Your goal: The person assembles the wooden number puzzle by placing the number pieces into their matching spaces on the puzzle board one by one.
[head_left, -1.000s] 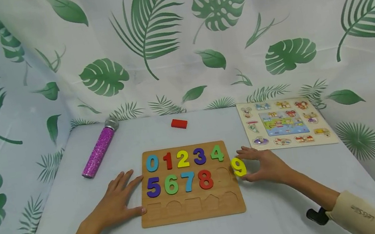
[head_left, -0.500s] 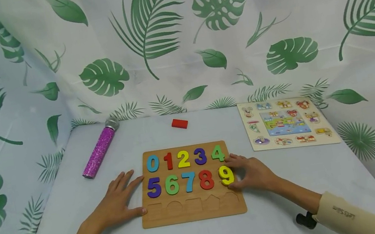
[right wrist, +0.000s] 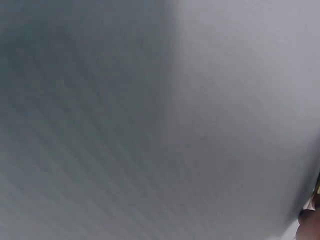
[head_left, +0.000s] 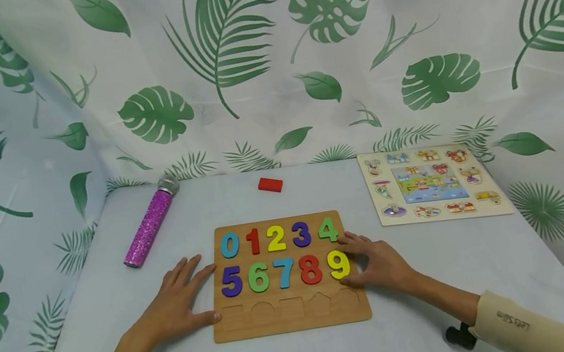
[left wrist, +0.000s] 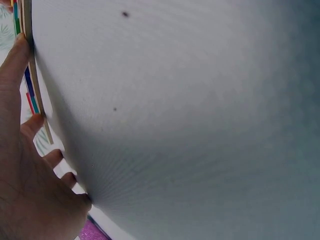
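Observation:
A wooden number board lies flat on the table, with coloured numbers 0 to 8 in its two upper rows. My right hand is at the board's right side, thumb and index finger at the bottom and top of a yellow number 9. The 9 sits at the end of the second row, in line with the red 8. My left hand spreads along the left edge, index fingertip and thumb touching it. In the left wrist view, those fingertips rest on the board's edge.
Shaped recesses run along the board's bottom row. A pink glitter microphone lies at the back left. Behind the board is a red block. A picture puzzle board lies at the back right, before a leaf-print cloth.
My right hand has carried the yellow 9 leftward from beside the board into the second row, where it now sits lower and level. The left hand has stayed still.

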`<state>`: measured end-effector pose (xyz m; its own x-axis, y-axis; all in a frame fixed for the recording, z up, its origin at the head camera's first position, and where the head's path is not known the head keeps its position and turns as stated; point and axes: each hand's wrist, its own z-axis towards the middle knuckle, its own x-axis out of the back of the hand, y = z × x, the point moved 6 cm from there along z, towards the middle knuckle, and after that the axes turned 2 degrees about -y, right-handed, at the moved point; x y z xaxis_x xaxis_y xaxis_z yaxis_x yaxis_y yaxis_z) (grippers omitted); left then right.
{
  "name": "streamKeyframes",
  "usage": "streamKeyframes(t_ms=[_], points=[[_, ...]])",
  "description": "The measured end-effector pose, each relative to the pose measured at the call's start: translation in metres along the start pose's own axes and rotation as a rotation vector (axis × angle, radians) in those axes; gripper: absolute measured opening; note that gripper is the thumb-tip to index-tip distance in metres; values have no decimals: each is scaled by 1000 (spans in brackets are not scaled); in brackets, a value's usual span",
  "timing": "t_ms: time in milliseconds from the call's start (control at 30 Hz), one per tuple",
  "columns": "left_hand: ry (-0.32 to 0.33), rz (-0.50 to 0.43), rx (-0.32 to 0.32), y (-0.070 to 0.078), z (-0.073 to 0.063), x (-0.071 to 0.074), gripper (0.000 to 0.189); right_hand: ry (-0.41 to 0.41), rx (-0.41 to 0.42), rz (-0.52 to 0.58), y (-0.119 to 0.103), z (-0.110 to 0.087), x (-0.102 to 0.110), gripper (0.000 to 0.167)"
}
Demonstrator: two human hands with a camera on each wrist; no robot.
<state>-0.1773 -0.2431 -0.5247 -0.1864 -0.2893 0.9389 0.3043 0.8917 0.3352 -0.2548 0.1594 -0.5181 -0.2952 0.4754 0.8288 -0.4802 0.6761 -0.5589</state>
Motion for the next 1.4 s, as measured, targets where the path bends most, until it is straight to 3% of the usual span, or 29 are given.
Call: streamKeyframes(t_ms=[233, 500, 1400], points=[[-5, 6, 2, 0, -1, -1, 101, 39, 16, 48, 3, -3, -3, 73], [-4, 18, -3, 0, -2, 0, 101, 23, -11, 77, 4, -4, -4, 73], [-6, 14, -2, 1, -2, 1, 101, 1, -4, 53, 0, -5, -6, 73]])
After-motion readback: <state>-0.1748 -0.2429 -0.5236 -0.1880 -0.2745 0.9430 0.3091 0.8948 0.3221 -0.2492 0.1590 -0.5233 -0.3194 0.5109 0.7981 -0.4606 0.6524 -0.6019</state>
